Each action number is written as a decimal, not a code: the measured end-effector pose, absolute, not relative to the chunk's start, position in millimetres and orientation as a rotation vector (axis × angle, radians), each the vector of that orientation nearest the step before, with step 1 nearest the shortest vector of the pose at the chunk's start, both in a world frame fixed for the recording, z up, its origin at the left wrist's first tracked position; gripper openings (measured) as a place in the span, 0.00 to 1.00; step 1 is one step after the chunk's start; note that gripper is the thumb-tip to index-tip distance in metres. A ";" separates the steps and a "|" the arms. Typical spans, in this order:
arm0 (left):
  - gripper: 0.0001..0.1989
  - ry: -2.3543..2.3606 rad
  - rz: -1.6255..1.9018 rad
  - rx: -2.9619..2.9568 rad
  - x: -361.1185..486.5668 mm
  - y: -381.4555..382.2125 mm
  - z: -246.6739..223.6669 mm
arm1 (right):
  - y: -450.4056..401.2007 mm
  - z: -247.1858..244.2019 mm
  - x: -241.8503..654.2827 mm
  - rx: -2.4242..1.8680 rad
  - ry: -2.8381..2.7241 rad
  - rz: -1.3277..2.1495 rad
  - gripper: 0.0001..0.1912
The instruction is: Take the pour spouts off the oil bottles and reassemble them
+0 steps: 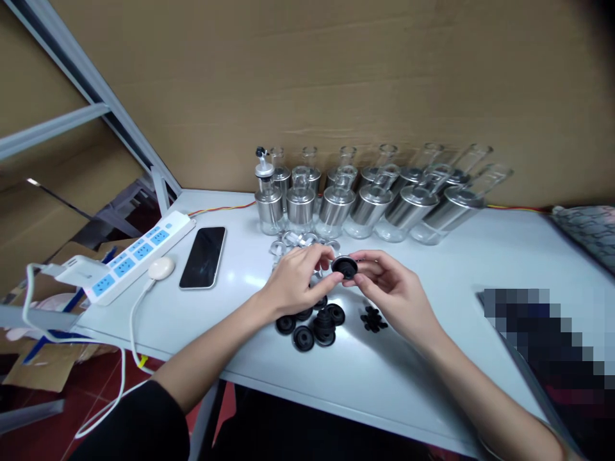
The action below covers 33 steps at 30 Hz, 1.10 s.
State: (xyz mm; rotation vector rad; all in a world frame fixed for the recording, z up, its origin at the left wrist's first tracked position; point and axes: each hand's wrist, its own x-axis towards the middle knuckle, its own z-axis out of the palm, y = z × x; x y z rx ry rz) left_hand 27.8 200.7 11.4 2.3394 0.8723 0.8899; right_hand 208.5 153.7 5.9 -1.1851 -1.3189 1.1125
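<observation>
Between my two hands, above the table, is a round black stopper part with a silvery rim point(344, 267). My left hand point(302, 278) pinches its left side with thumb and finger. On its right side, my right hand point(389, 282) grips the edge, fingers curled. Below lie several loose black ribbed stoppers point(325, 325) in a pile. Right of them, under my right hand, sits a small cluster of black pieces point(373, 319). Shiny metal parts point(291, 239) are heaped behind my left hand, which partly hides them.
Glass bottles with steel sleeves point(336, 205) stand in two rows at the back; the front left one has a pourer point(263, 165). Left are a phone point(204, 257), a power strip point(139, 256) and a white round charger point(161, 268). A pixelated dark area covers the right.
</observation>
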 end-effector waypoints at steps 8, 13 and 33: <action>0.18 0.878 0.680 2.387 28.7 200.6 12.7 | 151.8 11.4 205.9 -1.159 -1.337 1.095 0.15; 0.17 0.858 0.671 2.407 28.2 200.3 12.1 | 151.6 12.7 205.9 -1.164 -1.333 1.095 0.16; 0.11 0.835 0.681 2.414 31.5 196.6 14.9 | 146.9 6.5 205.4 -1.119 -1.516 1.176 0.11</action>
